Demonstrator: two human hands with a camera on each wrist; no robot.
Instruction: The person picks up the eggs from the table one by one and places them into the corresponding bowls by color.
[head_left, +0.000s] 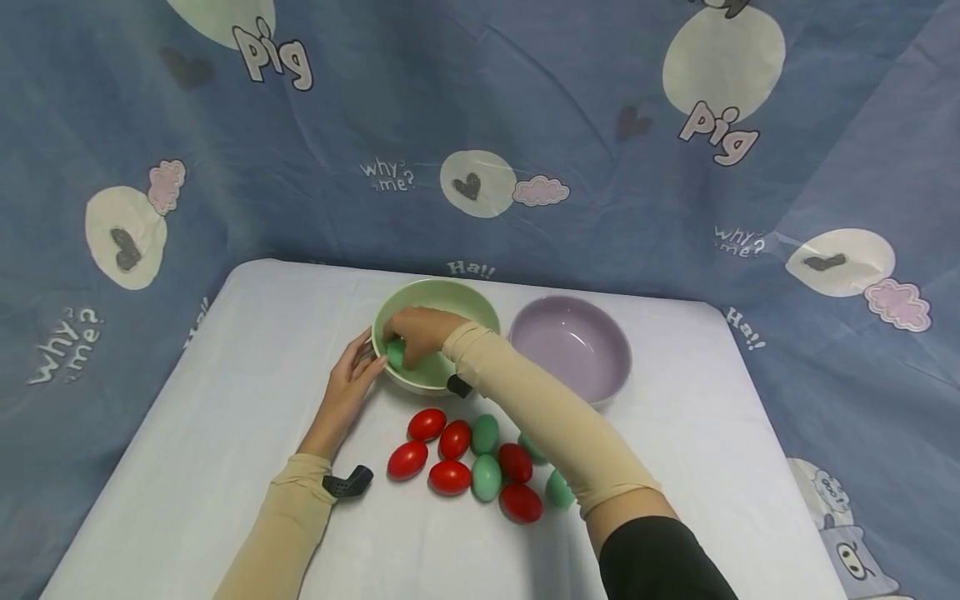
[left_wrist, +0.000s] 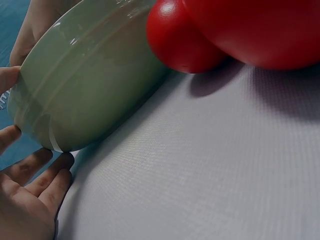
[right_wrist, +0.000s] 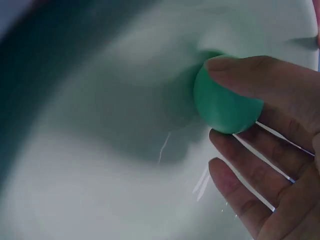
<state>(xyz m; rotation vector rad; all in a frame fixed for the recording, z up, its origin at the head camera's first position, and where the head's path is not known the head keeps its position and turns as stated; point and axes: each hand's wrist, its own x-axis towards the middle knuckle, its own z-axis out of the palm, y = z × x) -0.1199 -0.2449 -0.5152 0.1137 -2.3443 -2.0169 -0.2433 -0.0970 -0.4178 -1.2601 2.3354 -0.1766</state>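
Observation:
A pale green bowl stands toward the back of the white table. Inside it, my right hand reaches down near the left wall. That hand pinches a green egg between thumb and fingers, close over the bowl's inner surface in the right wrist view. My left hand rests against the bowl's left side. Its thumb lies at the rim, and its fairly straight fingers touch the outer wall. Several red eggs and green eggs lie in a loose cluster in front of the bowl.
An unfilled-looking purple bowl stands just right of the green one. My right forearm crosses above the table and partly hides green eggs at the cluster's right side. Blue printed cloth hangs behind the table.

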